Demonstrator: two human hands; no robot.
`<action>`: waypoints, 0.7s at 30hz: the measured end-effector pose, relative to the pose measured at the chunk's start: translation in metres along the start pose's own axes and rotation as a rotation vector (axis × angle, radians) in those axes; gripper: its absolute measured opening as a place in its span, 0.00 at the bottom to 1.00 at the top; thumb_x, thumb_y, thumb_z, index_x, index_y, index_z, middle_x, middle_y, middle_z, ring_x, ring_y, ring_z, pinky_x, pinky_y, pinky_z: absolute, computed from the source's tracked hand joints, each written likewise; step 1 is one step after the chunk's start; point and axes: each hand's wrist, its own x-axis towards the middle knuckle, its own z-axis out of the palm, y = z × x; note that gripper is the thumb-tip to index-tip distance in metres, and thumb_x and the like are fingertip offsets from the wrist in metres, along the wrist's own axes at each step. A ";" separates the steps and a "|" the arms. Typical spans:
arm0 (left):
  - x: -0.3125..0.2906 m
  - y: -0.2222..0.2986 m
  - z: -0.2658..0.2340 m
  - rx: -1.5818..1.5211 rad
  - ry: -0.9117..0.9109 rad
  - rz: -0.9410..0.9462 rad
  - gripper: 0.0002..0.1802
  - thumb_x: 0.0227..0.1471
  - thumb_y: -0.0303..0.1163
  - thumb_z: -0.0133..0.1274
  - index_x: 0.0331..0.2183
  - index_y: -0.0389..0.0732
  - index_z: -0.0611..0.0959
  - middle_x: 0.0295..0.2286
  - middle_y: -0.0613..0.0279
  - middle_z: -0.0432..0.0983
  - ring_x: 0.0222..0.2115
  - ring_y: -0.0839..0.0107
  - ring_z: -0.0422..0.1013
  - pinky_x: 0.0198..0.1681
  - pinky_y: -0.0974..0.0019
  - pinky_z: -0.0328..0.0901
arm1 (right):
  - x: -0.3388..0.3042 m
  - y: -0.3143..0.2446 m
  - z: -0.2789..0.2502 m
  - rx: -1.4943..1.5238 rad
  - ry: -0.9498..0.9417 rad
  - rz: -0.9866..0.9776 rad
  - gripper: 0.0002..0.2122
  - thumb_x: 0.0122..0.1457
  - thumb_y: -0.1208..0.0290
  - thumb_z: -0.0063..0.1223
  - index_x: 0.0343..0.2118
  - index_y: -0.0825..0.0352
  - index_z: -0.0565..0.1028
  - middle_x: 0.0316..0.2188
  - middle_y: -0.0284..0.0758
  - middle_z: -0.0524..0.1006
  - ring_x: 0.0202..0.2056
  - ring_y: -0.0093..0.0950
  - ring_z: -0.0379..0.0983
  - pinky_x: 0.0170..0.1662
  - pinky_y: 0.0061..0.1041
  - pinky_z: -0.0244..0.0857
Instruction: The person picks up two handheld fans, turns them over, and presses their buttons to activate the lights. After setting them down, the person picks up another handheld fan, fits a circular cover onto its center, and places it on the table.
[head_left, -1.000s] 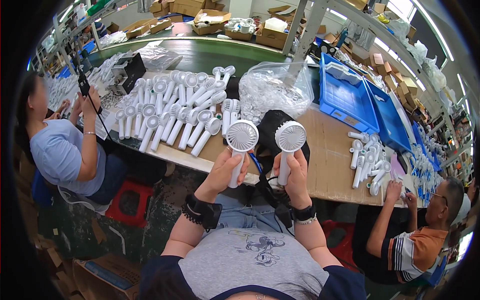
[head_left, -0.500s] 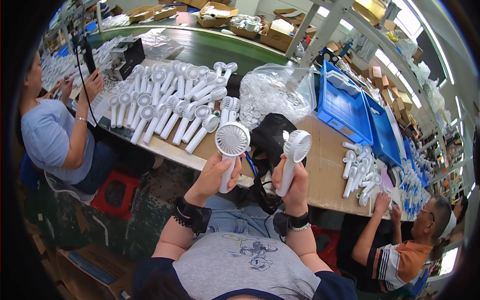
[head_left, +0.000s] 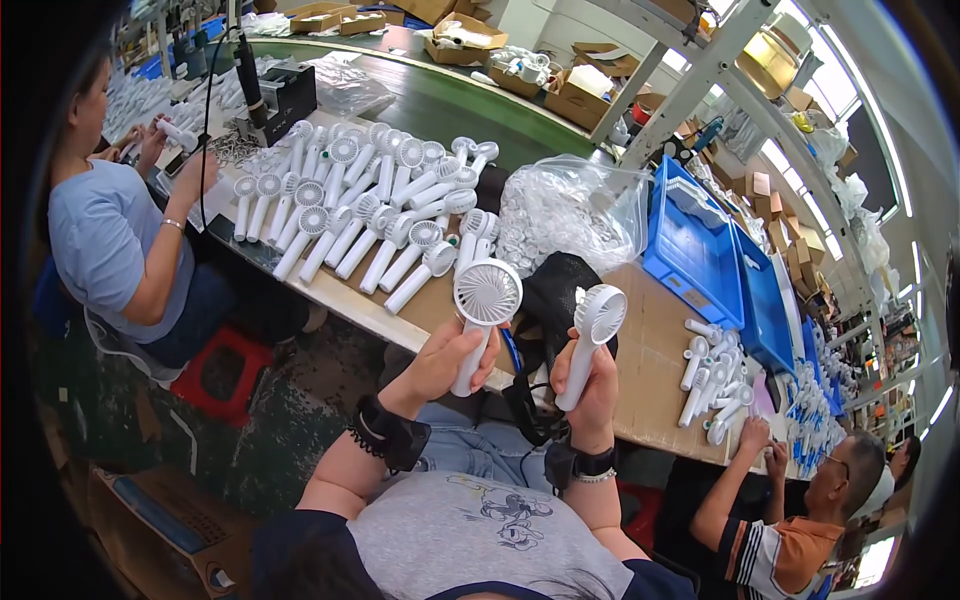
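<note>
Wrapped round the handle of a white handheld fan (head_left: 487, 292), my left hand (head_left: 450, 358) holds it upright with its round slatted grille facing me. My right hand (head_left: 592, 378) grips a second white handheld fan (head_left: 600, 315), its head turned partly sideways. Both fans are held up over the table's near edge, a small space apart. Behind them lies a black mesh bag (head_left: 560, 285) with dark straps hanging down. Many more white handheld fans (head_left: 375, 215) lie in rows on the table, beyond my left hand.
A clear plastic bag of small white parts (head_left: 575, 215) sits behind the black bag. Blue trays (head_left: 700, 255) stand at the right, near a small pile of white fans (head_left: 715, 375). A person (head_left: 120, 220) sits left, another (head_left: 790, 510) right. A green conveyor (head_left: 440, 110) runs behind.
The view has shifted, so the table and its contents sit slightly lower and further right or left. Both hands keep hold of their fans. The person at left now holds up a white fan.
</note>
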 end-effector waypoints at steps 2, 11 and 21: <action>0.000 0.001 0.001 -0.005 0.012 -0.010 0.17 0.51 0.35 0.36 0.40 0.33 0.63 0.19 0.62 0.61 0.12 0.78 0.58 0.15 0.75 0.57 | 0.001 0.001 0.001 -0.003 -0.010 0.009 0.19 0.56 0.58 0.33 0.41 0.71 0.63 0.14 0.35 0.64 0.13 0.21 0.58 0.17 0.17 0.53; -0.008 0.008 0.002 0.051 0.027 -0.043 0.18 0.51 0.36 0.36 0.40 0.33 0.64 0.19 0.62 0.61 0.12 0.78 0.58 0.14 0.75 0.57 | 0.008 0.004 0.006 -0.019 -0.036 0.028 0.21 0.54 0.57 0.35 0.41 0.72 0.63 0.14 0.35 0.65 0.13 0.20 0.59 0.18 0.16 0.54; -0.018 0.021 0.000 0.055 0.037 0.022 0.17 0.52 0.36 0.35 0.40 0.33 0.63 0.19 0.62 0.61 0.13 0.78 0.58 0.15 0.76 0.57 | 0.011 0.007 0.018 -0.079 -0.046 0.029 0.21 0.53 0.58 0.36 0.42 0.73 0.64 0.14 0.34 0.65 0.14 0.20 0.60 0.18 0.16 0.54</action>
